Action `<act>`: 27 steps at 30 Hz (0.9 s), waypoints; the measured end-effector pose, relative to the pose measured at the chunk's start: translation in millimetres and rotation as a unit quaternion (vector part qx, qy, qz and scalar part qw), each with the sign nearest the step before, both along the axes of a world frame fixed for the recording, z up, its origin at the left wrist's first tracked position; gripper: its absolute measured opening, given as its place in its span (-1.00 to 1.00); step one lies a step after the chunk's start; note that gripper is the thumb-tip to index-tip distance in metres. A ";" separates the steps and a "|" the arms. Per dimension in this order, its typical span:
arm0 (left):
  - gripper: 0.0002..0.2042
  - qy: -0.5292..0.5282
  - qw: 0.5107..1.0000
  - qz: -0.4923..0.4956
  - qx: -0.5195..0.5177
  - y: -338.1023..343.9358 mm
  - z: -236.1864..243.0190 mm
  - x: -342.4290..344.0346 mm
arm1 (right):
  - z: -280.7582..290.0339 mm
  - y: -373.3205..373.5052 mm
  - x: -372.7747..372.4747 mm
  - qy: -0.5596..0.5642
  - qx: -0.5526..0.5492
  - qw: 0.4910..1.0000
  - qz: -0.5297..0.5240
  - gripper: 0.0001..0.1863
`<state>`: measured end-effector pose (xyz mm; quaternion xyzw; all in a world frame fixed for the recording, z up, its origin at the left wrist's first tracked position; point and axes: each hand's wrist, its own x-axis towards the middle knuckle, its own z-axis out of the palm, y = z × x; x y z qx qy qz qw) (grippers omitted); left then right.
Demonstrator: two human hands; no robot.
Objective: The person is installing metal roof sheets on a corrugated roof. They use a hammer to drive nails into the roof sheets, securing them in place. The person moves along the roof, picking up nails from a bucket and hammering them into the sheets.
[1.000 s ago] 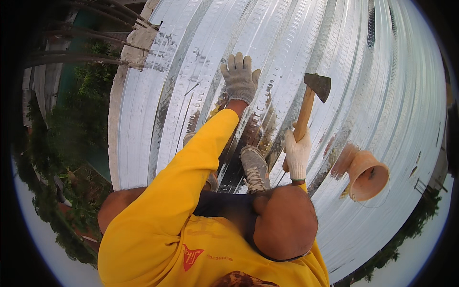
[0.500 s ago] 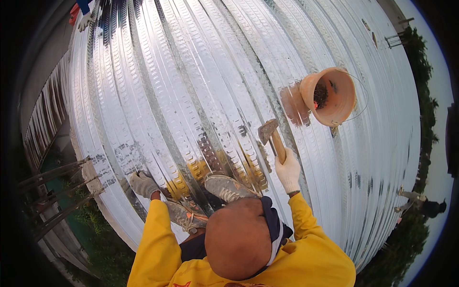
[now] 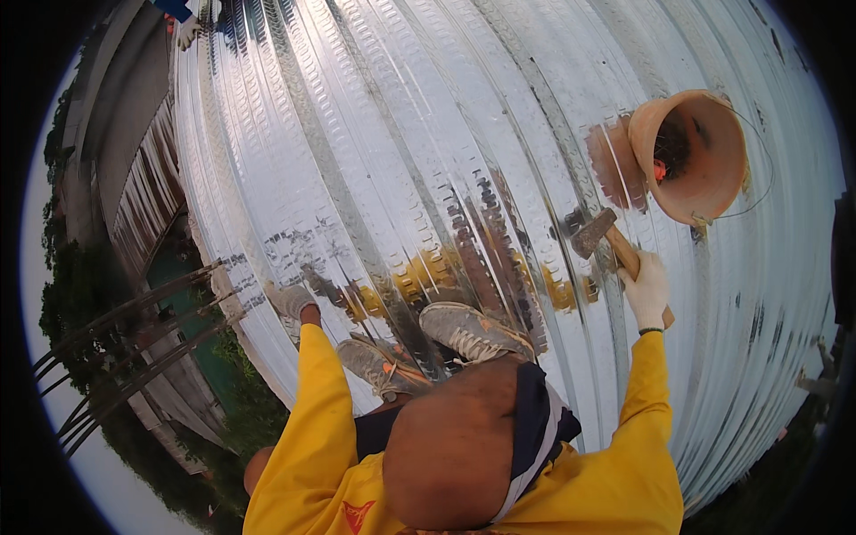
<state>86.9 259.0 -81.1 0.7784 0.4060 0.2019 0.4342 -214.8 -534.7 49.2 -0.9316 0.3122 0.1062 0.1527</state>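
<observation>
My right hand, in a pale work glove, grips the wooden handle of a hammer. The hammer's rusty, dull head points away from me over the metal decking. Well to the left, my left hand, in a greyish glove, is down at a rib near the decking's left edge. Its fingers look curled together, and whatever they may hold is hidden. Between the hands, my grey shoes with pale laces stand on the ribbed sheets.
An orange bucket with dark bits inside and a wire handle lies tipped at the right. Rebar rods stick out past the decking's left edge, above a drop with greenery. A co-worker's gloved hand touches the far left corner.
My right hand has swung outward to the right with the hammer, farther from my left hand. The left hand stays low by the edge. The whole view has shifted.
</observation>
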 end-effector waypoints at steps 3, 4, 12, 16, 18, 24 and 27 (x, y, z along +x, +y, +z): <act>-0.65 0.034 0.985 -0.118 0.123 -0.2 1.7 46.5 | -2.5 -4.4 3.4 -0.017 0.068 0.997 -0.020 -0.35; -0.66 0.000 0.973 -0.138 0.187 -8.1 6.7 69.0 | -7.6 -0.3 7.7 -0.034 0.099 0.994 -0.024 -0.31; -0.60 0.046 0.865 -0.497 -0.057 -376.1 128.3 82.5 | 3.5 35.4 32.5 0.102 0.037 0.984 -0.138 -0.26; -0.18 0.186 0.721 -0.654 -0.135 -549.2 211.8 59.7 | 9.7 23.1 36.1 0.079 0.065 0.988 -0.118 -0.28; 0.00 0.142 0.664 -0.726 -0.106 -614.6 208.0 53.4 | 7.3 19.5 36.5 0.060 0.064 0.990 -0.112 -0.31; -0.10 0.254 0.533 -0.798 -0.125 -727.4 220.5 35.9 | 15.5 19.7 41.7 0.048 0.061 0.990 -0.121 -0.32; -0.17 0.255 0.621 -0.739 -0.063 -770.8 184.4 -0.5 | 11.6 20.8 35.0 0.034 0.056 0.988 -0.138 -0.30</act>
